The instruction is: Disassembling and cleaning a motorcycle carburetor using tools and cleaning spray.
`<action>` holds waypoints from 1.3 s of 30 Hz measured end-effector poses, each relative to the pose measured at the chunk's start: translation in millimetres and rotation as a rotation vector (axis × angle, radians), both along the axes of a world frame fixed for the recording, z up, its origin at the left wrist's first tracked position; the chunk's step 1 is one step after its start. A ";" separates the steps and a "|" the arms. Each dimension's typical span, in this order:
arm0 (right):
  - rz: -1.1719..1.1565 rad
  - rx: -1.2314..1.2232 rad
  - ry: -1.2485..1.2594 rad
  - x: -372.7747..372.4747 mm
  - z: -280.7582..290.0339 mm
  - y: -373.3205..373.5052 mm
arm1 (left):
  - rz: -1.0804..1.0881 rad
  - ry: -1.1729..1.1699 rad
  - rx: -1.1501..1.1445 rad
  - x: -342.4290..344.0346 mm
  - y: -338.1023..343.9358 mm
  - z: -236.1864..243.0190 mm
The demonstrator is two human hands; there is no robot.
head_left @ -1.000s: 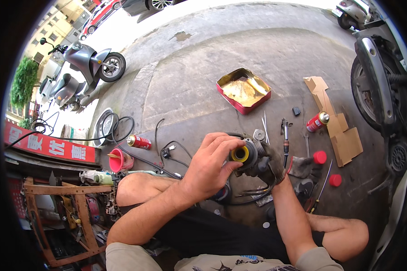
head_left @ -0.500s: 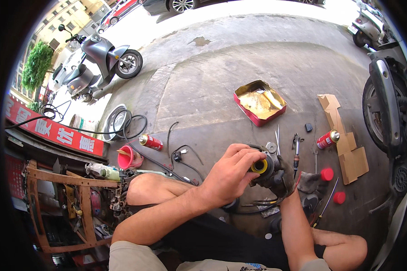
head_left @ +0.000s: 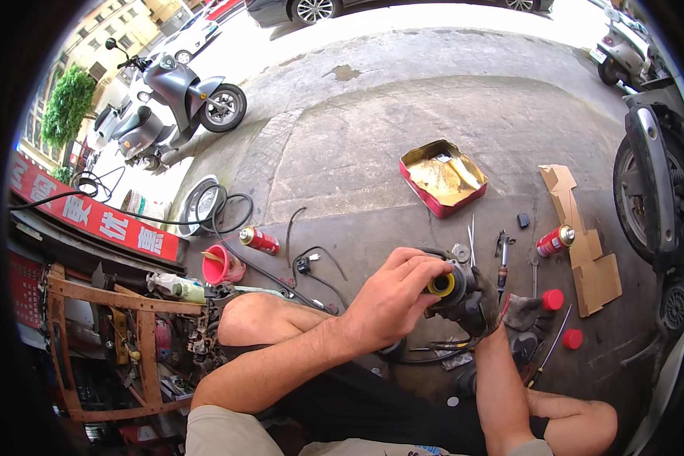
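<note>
One bare left hand (head_left: 391, 296): pinched narrow, thumb and fingertips at the edge of the yellow ring (head_left: 452, 286).
Gloved right hand (head_left: 482, 305): wrapped around the far side of the dark round part (head_left: 462, 277), with fingers mostly hidden.
Dark round part: held between both hands, raised above the floor (head_left: 357, 167) just beyond the lap, hollow end turned leftward.
Yellow ring: sat at that hollow end; could not tell how firmly.
Slip risk: could have twisted out of the gloved grip, if greasy or turned too hard from the left.
Ring risk: could have sat crooked or dropped, if pushed from one edge only.
Cables (head_left: 450, 344): ran just below the right hand; could have snagged, if brushed by a lowered part.
Screwdriver (head_left: 552, 342): lay near the right forearm, close to two red caps (head_left: 552, 299); could have been kicked by a shifting knee.
Spray can (head_left: 552, 242): stood beside the cardboard (head_left: 596, 281); could have toppled, if struck by a wide elbow swing.
</note>
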State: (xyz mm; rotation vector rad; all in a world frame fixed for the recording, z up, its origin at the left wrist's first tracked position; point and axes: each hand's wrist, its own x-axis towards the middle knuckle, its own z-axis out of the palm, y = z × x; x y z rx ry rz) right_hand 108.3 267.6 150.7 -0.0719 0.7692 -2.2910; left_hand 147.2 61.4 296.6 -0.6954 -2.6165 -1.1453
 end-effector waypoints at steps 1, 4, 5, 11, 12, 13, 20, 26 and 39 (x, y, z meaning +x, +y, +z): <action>-0.001 -0.001 0.001 0.6 -1.2 0.3 | -0.001 0.000 -0.002 -0.1 0.7 0.3; -0.025 0.164 0.117 2.1 -4.5 0.1 | 0.000 -0.001 -0.010 0.0 2.3 1.7; -0.006 0.082 0.011 1.5 -3.4 -0.9 | -0.002 0.000 -0.011 0.1 2.1 2.0; 0.050 -0.042 -0.099 -1.2 -6.3 1.7 | 0.006 0.005 -0.018 -0.1 1.0 1.3; 0.088 -0.090 -0.079 -1.4 -7.2 2.7 | 0.006 0.006 -0.022 -0.4 0.7 0.9; 0.086 -0.090 -0.079 -1.4 -8.4 2.9 | 0.006 0.007 -0.026 -0.8 0.8 0.7; 0.065 -0.085 -0.074 -2.8 -13.6 2.8 | 0.001 -0.004 -0.028 -1.0 1.2 1.6; 0.051 -0.074 -0.075 -0.9 -6.2 1.2 | -0.005 -0.010 -0.028 -0.6 0.6 1.4; 0.052 0.052 0.067 -2.2 8.8 -2.1 | 0.003 -0.003 -0.066 -1.8 -0.6 5.8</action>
